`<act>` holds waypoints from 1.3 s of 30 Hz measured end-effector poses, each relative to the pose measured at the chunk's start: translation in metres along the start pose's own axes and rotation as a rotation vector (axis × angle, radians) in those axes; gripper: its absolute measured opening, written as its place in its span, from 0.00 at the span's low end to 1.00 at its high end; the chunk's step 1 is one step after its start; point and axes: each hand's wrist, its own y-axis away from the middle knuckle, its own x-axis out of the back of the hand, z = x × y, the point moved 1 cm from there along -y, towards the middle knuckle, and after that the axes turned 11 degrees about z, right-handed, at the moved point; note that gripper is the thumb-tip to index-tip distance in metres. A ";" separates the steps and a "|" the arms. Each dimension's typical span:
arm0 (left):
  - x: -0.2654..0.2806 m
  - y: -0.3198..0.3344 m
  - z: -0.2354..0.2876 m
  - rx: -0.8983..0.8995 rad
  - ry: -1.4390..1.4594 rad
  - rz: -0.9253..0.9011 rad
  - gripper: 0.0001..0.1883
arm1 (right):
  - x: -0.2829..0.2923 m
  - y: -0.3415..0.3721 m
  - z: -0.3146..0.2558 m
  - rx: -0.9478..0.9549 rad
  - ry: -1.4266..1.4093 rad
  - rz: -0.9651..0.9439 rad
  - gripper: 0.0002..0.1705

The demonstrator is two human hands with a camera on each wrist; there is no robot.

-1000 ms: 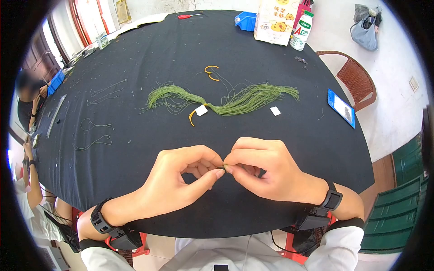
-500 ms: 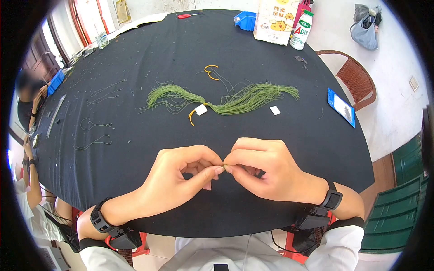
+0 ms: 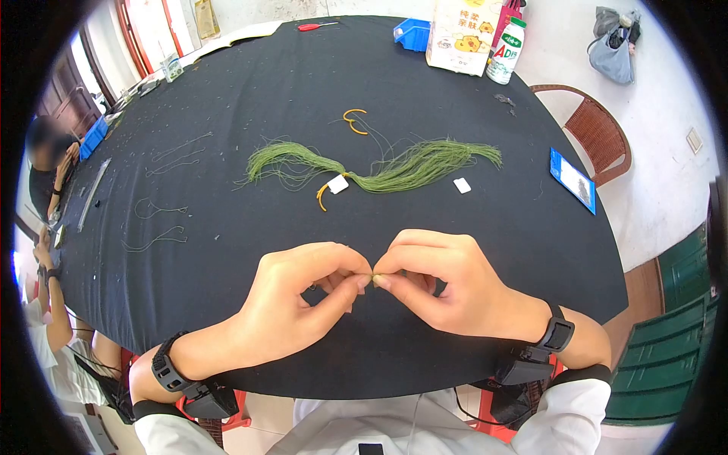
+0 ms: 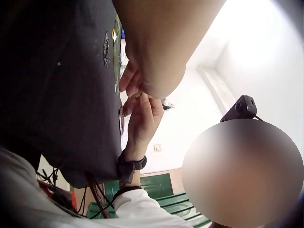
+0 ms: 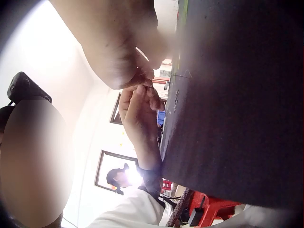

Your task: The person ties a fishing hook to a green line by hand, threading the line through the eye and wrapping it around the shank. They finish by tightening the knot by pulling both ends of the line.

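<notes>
Pinched piece [image 3: 372,279]: small, greenish and almost wholly covered by fingertips; we find it just above the near part of the desk, at the point where the two hands meet. We cannot make out its full form.
Axis of piece: too little shows for us to tell; the hands face each other across it from left and right.
Left hand [image 3: 299,299]: thumb and forefinger closed at the tips on the piece, from its left side.
Right hand [image 3: 451,288]: thumb and forefinger likewise pinching, from its right side. We record neither hand as nearer; their tips meet or all but meet.
Green thread bundle [image 3: 413,171]: lies on the desk beyond both hands, apart from them, its long axis running left to right, narrowed near a white tag [image 3: 337,184].
Second white tag [image 3: 462,186]: flat, just on the near side of the bundle's right half.
Yellow curved pieces [image 3: 354,122]: beyond the bundle.
Loose threads [image 3: 179,210]: we note several at the left, well apart from the hands.
Blue packet [image 3: 574,182]: near the right edge of the desk [image 3: 250,220].
Far side: blue bin [image 3: 412,36], printed bag [image 3: 458,36] and white bottle [image 3: 506,51], the last two upright.
</notes>
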 end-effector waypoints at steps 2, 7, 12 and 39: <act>0.001 0.000 0.000 -0.019 -0.013 0.005 0.03 | -0.001 0.000 0.000 -0.031 -0.017 0.016 0.02; 0.001 0.000 -0.001 -0.047 -0.032 0.027 0.04 | 0.001 0.000 0.001 -0.161 -0.082 -0.032 0.03; 0.001 0.001 -0.002 -0.138 -0.092 0.042 0.04 | 0.000 0.001 0.002 -0.443 -0.309 -0.079 0.04; 0.000 0.002 -0.002 -0.138 -0.101 0.031 0.05 | 0.001 0.000 -0.001 -0.194 -0.161 -0.005 0.02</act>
